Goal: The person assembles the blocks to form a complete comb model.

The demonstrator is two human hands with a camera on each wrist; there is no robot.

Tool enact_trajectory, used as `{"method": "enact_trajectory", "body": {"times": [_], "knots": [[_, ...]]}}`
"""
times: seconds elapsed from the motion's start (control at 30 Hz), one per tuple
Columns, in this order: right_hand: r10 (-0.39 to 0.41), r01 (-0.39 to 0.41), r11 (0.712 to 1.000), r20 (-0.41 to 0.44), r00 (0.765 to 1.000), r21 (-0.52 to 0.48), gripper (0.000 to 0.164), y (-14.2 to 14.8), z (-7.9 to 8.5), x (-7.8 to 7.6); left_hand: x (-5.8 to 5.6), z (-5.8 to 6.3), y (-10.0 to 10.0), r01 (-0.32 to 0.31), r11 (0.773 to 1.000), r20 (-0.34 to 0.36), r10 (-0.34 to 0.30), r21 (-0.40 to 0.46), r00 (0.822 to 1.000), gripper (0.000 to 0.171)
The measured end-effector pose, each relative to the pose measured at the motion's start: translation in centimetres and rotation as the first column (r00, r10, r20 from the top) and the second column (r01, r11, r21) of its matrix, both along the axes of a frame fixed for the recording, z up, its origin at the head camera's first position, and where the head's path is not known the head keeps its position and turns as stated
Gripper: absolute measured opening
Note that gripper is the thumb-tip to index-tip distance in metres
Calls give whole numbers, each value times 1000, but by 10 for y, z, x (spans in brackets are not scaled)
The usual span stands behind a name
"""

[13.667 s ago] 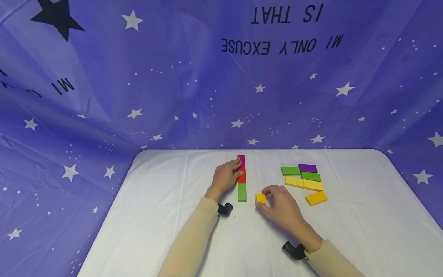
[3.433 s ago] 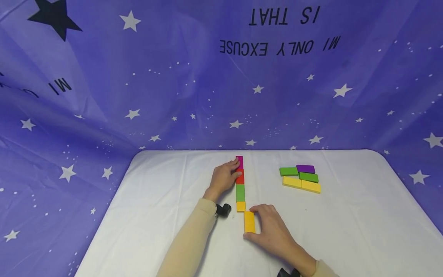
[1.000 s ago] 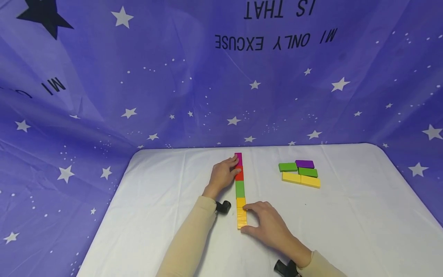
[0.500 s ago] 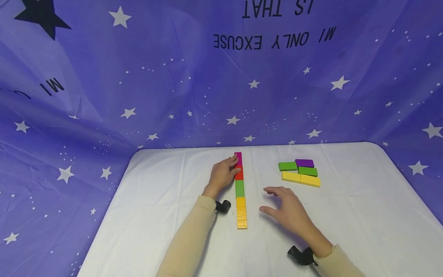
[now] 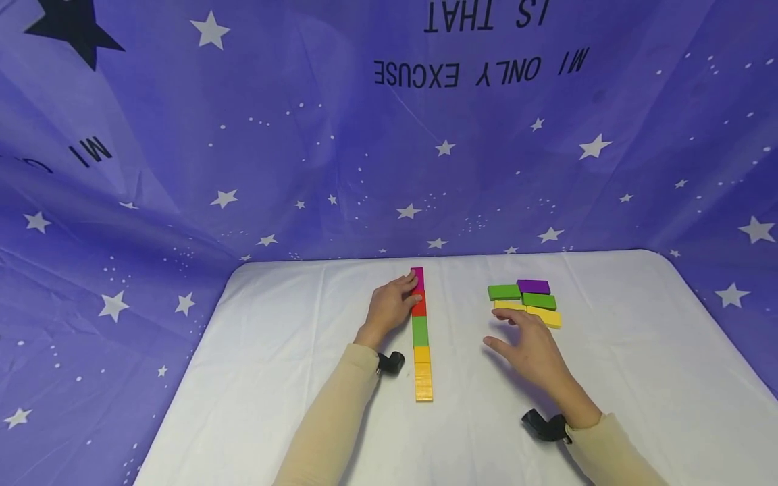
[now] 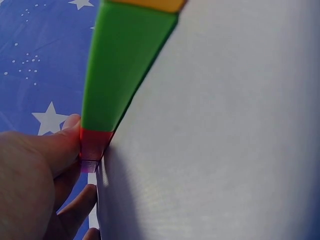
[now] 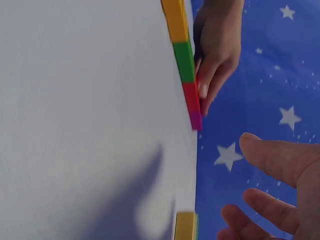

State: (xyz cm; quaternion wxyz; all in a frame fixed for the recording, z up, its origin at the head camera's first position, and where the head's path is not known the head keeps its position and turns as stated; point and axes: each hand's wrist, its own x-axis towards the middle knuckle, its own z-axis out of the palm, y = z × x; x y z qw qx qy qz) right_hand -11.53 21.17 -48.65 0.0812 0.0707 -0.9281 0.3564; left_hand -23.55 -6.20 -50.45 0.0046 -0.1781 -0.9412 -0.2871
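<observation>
My left hand (image 5: 389,307) rests along the left side of a straight row of blocks, its thumb at the red block (image 5: 419,307) and fingertips at the magenta block (image 5: 417,277). Below them in the row lie a green block (image 5: 420,331), a short orange block (image 5: 422,354) and a longer orange block (image 5: 423,383), end to end. Fingers apart and holding nothing, my right hand (image 5: 535,351) hovers just in front of two yellow blocks (image 5: 545,318), partly covering the left one. In the right wrist view, its thumb and fingers are spread near a yellow block (image 7: 185,226).
Behind the yellow pair lie two green blocks (image 5: 504,292) and a purple block (image 5: 533,287). White cloth (image 5: 255,378) covers the table. A purple star-patterned curtain (image 5: 340,135) stands at its back and sides.
The longer orange block was slid against the short orange one and let go. Since then my right hand has moved right and away toward the yellow blocks. My left hand stays put.
</observation>
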Motion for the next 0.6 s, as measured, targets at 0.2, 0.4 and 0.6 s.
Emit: {"method": "enact_trajectory", "body": {"times": [0.2, 0.4, 0.6], "knots": [[-42, 42, 999, 14, 999, 18, 56, 14, -2, -10, 0, -2, -2, 11, 1000, -9, -12, -12, 1000, 48], [-57, 57, 997, -7, 998, 56, 56, 22, -5, -18, -2, -4, -2, 21, 999, -31, -22, -28, 999, 47], [-65, 68, 990, -28, 998, 121, 55, 25, -7, -24, -2, -3, -2, 20, 1000, -28, -20, -22, 999, 48]]}}
